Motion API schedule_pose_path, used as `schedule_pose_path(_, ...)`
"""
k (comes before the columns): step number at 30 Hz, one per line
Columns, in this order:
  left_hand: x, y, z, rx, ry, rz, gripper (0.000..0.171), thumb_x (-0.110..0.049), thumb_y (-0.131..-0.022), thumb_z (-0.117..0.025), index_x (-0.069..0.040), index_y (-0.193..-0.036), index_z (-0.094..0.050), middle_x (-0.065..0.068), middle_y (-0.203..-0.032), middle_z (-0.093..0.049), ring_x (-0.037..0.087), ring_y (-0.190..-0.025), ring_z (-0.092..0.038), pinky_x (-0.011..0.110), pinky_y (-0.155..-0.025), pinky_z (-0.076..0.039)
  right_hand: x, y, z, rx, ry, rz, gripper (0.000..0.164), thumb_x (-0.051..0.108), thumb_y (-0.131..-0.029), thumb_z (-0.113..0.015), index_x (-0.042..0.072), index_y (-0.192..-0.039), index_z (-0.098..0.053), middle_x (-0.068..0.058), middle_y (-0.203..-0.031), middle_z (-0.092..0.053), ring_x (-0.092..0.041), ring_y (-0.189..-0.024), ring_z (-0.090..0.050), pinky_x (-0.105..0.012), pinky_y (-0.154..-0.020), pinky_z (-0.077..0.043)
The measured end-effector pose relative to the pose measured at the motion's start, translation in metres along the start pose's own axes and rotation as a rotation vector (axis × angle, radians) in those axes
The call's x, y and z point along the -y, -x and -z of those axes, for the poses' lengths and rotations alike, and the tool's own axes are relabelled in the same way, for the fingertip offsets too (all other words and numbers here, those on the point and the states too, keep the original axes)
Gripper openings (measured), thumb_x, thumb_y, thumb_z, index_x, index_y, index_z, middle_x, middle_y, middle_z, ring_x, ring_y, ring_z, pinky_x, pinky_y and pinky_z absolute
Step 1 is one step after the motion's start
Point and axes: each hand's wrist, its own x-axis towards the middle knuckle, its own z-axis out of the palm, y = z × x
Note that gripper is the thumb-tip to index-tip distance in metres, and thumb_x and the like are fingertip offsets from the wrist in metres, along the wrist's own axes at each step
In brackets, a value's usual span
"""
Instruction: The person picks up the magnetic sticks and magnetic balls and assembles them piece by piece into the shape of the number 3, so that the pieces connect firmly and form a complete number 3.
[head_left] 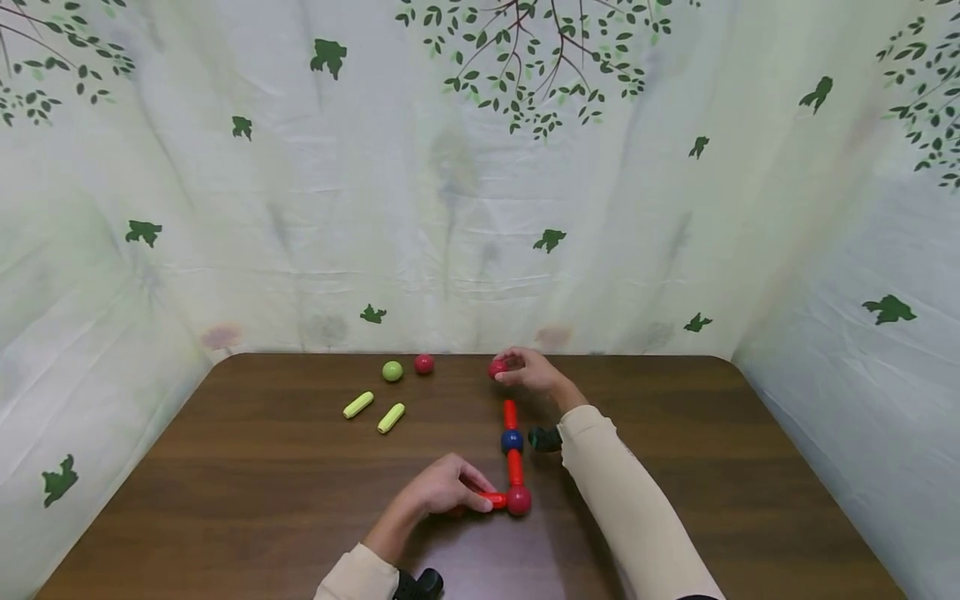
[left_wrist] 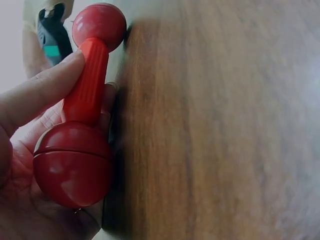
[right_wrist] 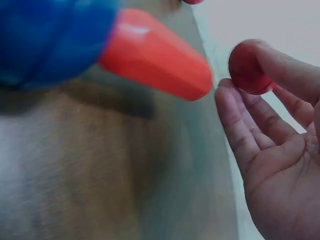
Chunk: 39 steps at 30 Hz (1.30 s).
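My left hand (head_left: pixel 447 486) grips a red rod (left_wrist: pixel 86 82) in the left wrist view, thumb along one side. A red ball sits at each end of it, the nearer one (left_wrist: pixel 73 165) by the palm and the other (head_left: pixel 518 500) at the corner. From that corner ball a second red rod (head_left: pixel 515 467) runs away to a blue ball (head_left: pixel 512 441), and a third red rod (head_left: pixel 510 413) points on toward the back. Beyond its free end, my right hand (head_left: pixel 531 372) pinches a loose red ball (right_wrist: pixel 248 67) between thumb and fingers.
To the left on the brown table (head_left: pixel 247 483) lie two yellow-green rods, one (head_left: pixel 358 405) beside the other (head_left: pixel 392 418). Behind them are a green ball (head_left: pixel 392 371) and a red ball (head_left: pixel 423 364). A patterned curtain (head_left: pixel 480 183) hangs along the back edge.
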Motion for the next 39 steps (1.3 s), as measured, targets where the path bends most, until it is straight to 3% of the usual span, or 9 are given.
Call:
schedule_pose_path(10, 0.002, -0.002, 0.002, 0.006, -0.030, 0.001, 0.013, -0.006, -0.075, -0.080, -0.003, -0.088, -0.076, 0.000, -0.079, -0.069, 0.011, -0.072, -0.051, 0.026, -0.063, -0.040, -0.022, 0.012, -0.005, -0.098, -0.154, -0.002, 0.030, -0.005, -0.092, -0.058, -0.012, -0.121, -0.053, -0.021, -0.109, -0.060, -0.024, -0.084, -0.062, -0.037, -0.079, -0.054)
schedule_pose_path(22, -0.001, 0.001, 0.003, 0.006, -0.019, 0.030, 0.015, -0.005, -0.076, -0.079, -0.002, -0.090, -0.076, 0.001, -0.078, -0.068, 0.011, -0.069, -0.050, 0.025, -0.058, -0.039, -0.036, 0.018, -0.006, -0.121, -0.076, -0.010, 0.030, 0.003, -0.094, -0.059, -0.005, -0.123, -0.057, -0.016, -0.105, -0.063, -0.019, -0.085, -0.058, -0.032, -0.077, -0.053)
schedule_pose_path(29, 0.001, -0.001, 0.002, 0.011, -0.016, 0.008, 0.015, -0.005, -0.076, -0.079, -0.001, -0.090, -0.076, 0.002, -0.079, -0.069, 0.010, -0.069, -0.050, 0.026, -0.060, -0.039, -0.038, 0.026, -0.003, -0.058, -0.008, 0.054, 0.032, 0.006, -0.095, -0.059, -0.005, -0.125, -0.058, -0.018, -0.108, -0.065, -0.018, -0.084, -0.059, -0.031, -0.078, -0.051)
schedule_pose_path(39, -0.001, -0.001, 0.002, 0.012, -0.027, 0.012, 0.014, -0.005, -0.076, -0.079, -0.002, -0.090, -0.076, 0.002, -0.079, -0.069, 0.011, -0.069, -0.051, 0.027, -0.060, -0.039, -0.044, 0.026, 0.002, -0.016, -0.019, 0.010, 0.033, 0.010, -0.094, -0.061, -0.004, -0.124, -0.060, -0.013, -0.105, -0.067, -0.017, -0.080, -0.058, -0.029, -0.075, -0.050)
